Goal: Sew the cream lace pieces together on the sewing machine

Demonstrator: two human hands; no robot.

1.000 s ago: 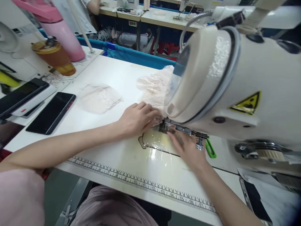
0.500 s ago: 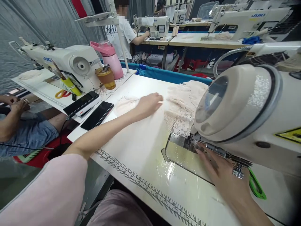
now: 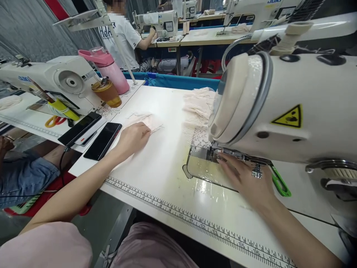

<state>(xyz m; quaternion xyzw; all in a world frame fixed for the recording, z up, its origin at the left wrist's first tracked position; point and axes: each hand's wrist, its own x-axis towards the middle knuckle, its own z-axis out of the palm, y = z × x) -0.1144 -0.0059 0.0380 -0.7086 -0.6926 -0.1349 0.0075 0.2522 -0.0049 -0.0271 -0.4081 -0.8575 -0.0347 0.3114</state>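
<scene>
My left hand (image 3: 135, 138) is closed on the near edge of a small pale pink fabric piece (image 3: 143, 120), which lies on the white table with loose threads around it. My right hand (image 3: 247, 176) reaches under the head of a white sewing machine (image 3: 295, 89), its fingers stretched toward the presser foot (image 3: 213, 152). The machine hides some of those fingers, and nothing shows in them. Behind the presser foot, a larger pale, lacy fabric (image 3: 198, 108) spreads away along the table, partly covered by the machine head.
Left of my left hand lie a black phone (image 3: 102, 141) and a second phone (image 3: 80, 128). An amber cup (image 3: 107, 93) and a pink bottle (image 3: 113, 72) stand behind them. Green-handled snippers (image 3: 281, 183) lie beyond my right hand. Co-workers sit left and ahead.
My left hand has moved left and toward me, from bare table onto the small fabric piece, and closed on it. My right hand stays by the presser foot. The view has turned right.
</scene>
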